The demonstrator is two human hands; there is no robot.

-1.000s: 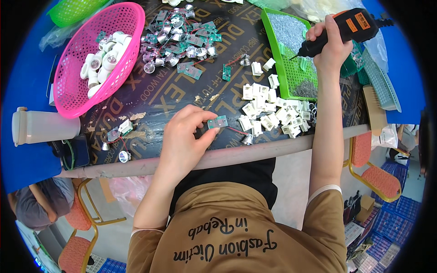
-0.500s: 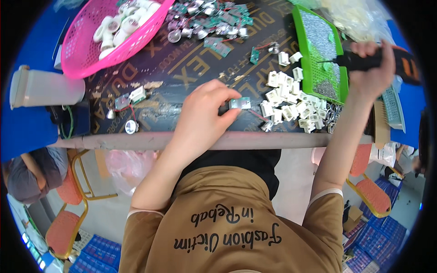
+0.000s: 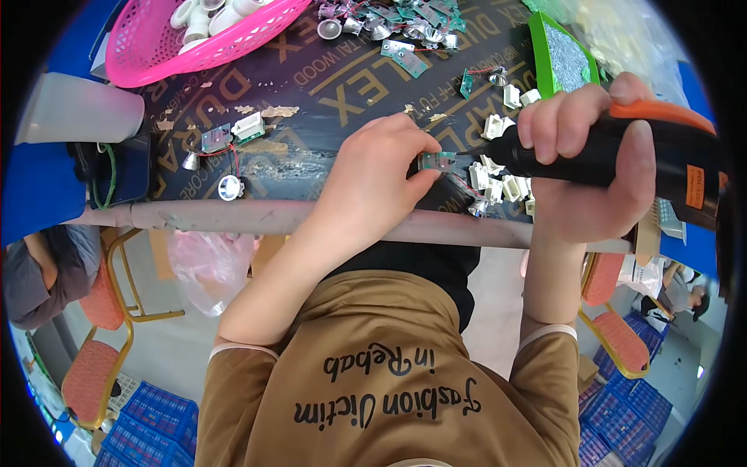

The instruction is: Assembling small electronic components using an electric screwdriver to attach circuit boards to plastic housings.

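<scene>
My left hand (image 3: 373, 171) pinches a small green circuit board (image 3: 438, 161) between thumb and fingertips, just above the table. A red wire runs from it to a little silver reflector cup (image 3: 478, 206). In my right hand (image 3: 580, 175) is a black and orange electric screwdriver (image 3: 661, 159), fingers wrapped round its body. Its thin bit points left at the board's right end; I cannot tell whether the two touch. Under the screwdriver's nose lie several white plastic housings (image 3: 511, 188), partly hidden by it and my hand.
A pink basket (image 3: 156, 66) of white parts stands back left, beside a translucent container (image 3: 85, 107). Loose circuit boards with reflector cups (image 3: 405, 58) pile up at the back. A green tray (image 3: 542, 50) holds tiny metal pieces. Another wired board (image 3: 216, 138) lies left.
My right hand has brought the screwdriver left and nearer, from over the green tray to the board. My left hand has shifted slightly right and up, still pinching the circuit board.
</scene>
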